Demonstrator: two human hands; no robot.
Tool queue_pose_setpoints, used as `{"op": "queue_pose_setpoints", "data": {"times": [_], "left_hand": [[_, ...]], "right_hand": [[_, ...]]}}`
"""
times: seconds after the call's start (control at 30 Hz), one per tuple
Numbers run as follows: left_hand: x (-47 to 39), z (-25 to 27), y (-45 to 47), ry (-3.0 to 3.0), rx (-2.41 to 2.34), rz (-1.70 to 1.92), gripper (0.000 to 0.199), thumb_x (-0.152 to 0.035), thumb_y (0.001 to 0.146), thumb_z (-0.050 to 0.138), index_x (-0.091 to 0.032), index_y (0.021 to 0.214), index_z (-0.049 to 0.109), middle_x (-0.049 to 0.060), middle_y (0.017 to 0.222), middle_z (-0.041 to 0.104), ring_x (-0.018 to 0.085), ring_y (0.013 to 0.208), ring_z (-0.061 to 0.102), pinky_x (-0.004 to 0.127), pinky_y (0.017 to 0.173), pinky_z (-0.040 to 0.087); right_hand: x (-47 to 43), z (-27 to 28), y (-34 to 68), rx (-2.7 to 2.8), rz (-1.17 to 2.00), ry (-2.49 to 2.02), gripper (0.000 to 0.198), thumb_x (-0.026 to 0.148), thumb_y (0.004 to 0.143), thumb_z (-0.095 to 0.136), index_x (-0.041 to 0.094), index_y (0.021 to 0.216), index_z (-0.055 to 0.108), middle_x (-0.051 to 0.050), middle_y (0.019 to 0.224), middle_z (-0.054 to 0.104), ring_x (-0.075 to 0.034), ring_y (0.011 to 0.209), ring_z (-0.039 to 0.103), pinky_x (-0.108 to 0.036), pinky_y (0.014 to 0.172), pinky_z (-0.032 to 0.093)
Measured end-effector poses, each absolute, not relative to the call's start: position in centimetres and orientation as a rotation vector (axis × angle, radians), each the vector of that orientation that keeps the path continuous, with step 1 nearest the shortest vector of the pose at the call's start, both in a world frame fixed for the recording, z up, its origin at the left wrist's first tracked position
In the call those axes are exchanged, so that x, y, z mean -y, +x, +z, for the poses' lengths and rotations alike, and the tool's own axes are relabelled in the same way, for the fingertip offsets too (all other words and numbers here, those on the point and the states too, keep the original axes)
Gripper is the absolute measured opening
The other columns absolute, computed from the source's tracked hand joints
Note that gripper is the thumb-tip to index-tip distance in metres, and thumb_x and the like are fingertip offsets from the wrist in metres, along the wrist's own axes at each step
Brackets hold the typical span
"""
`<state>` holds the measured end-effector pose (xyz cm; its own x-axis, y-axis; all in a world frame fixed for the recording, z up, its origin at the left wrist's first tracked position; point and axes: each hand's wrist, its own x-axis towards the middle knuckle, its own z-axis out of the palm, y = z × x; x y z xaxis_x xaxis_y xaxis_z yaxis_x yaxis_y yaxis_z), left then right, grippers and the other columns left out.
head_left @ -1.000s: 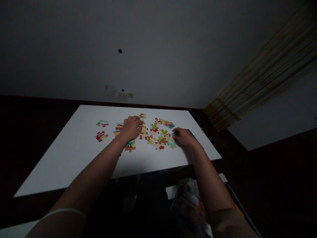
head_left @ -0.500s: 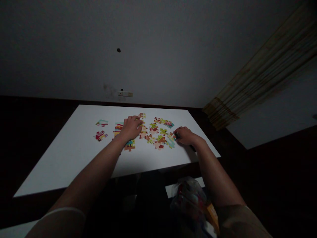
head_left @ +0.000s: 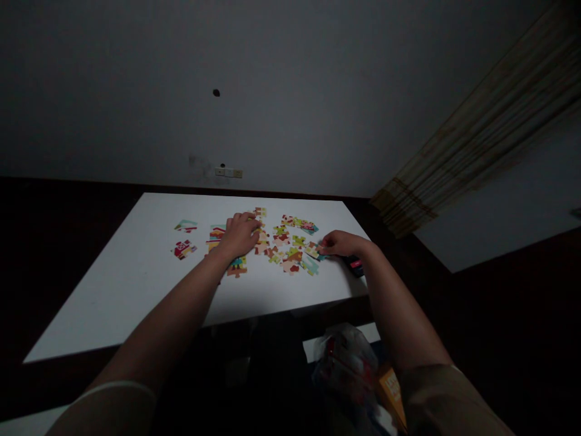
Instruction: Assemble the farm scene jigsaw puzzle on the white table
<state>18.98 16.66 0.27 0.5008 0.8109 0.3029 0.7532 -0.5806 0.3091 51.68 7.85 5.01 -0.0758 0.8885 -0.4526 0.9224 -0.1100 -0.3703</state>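
Note:
My left hand (head_left: 239, 236) lies palm down over a joined part of a jigsaw puzzle (head_left: 236, 266), its fingers spread on the pieces and covering some of them. At the right edge of a pile of loose pieces, my right hand (head_left: 342, 243) pinches a puzzle piece (head_left: 314, 249) between thumb and fingers. Loose puzzle pieces (head_left: 293, 265) in green, brown and pink lie between the two hands. Behind them sits another cluster of pieces (head_left: 299, 223).
Further left on the white table (head_left: 113, 284) lie a red barn section (head_left: 183, 249) and a pale green section (head_left: 186, 226). A dark phone-like object (head_left: 355, 265) lies under my right wrist. Below the table's front edge is a clear plastic bag (head_left: 347, 357) beside an orange package (head_left: 391, 387).
My right hand has tilted and its fingers now show a puzzle piece in their pinch. More of the dark object beneath the wrist is visible. My left hand stays in place.

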Motion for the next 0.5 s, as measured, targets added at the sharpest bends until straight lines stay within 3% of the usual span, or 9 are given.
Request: {"op": "queue_pose_setpoints", "data": {"times": [0.1, 0.2, 0.37, 0.5], "left_hand": [[-16.8, 0.1, 18.9, 2.605, -1.359, 0.645, 0.034, -0.026, 0.087, 0.049, -0.028, 0.116, 0.065, 0.006, 0.132, 0.052, 0.031, 0.12, 0.042, 0.046, 0.098, 0.035], [-16.9, 0.0, 18.9, 2.608, -1.35, 0.644, 0.033, -0.025, 0.087, 0.049, -0.027, 0.116, 0.065, 0.006, 0.132, 0.051, 0.03, 0.12, 0.041, 0.046, 0.099, 0.035], [-17.0, -0.3, 18.9, 2.626, -1.344, 0.668, 0.032, -0.026, 0.088, 0.049, -0.027, 0.116, 0.065, 0.007, 0.132, 0.052, 0.03, 0.12, 0.042, 0.046, 0.097, 0.035], [-17.1, -0.7, 18.9, 2.657, -1.315, 0.697, 0.032, -0.027, 0.088, 0.049, -0.026, 0.116, 0.065, 0.007, 0.131, 0.052, 0.03, 0.119, 0.042, 0.046, 0.096, 0.035]], "right_hand": [[-7.6, 5.8, 52.6, -1.981, -0.887, 2.121, 0.018, 0.038, 0.079, 0.064, 0.021, 0.074, 0.071, -0.002, 0.066, 0.067, -0.015, 0.06, 0.059, -0.026, 0.06, 0.044], [-7.2, 6.4, 53.1, -2.02, -0.513, 2.245, 0.01, 0.031, 0.079, 0.065, 0.022, 0.079, 0.071, -0.006, 0.075, 0.07, -0.019, 0.067, 0.061, -0.028, 0.063, 0.044], [-5.9, 5.1, 51.0, -2.155, 0.084, 2.343, 0.022, 0.027, 0.09, 0.049, 0.022, 0.095, 0.07, -0.012, 0.102, 0.068, -0.024, 0.091, 0.062, -0.03, 0.076, 0.044], [-5.2, 3.5, 49.9, -2.216, 0.057, 2.158, 0.022, 0.02, 0.085, 0.052, 0.023, 0.095, 0.071, -0.011, 0.104, 0.067, -0.024, 0.091, 0.062, -0.03, 0.077, 0.045]]}}
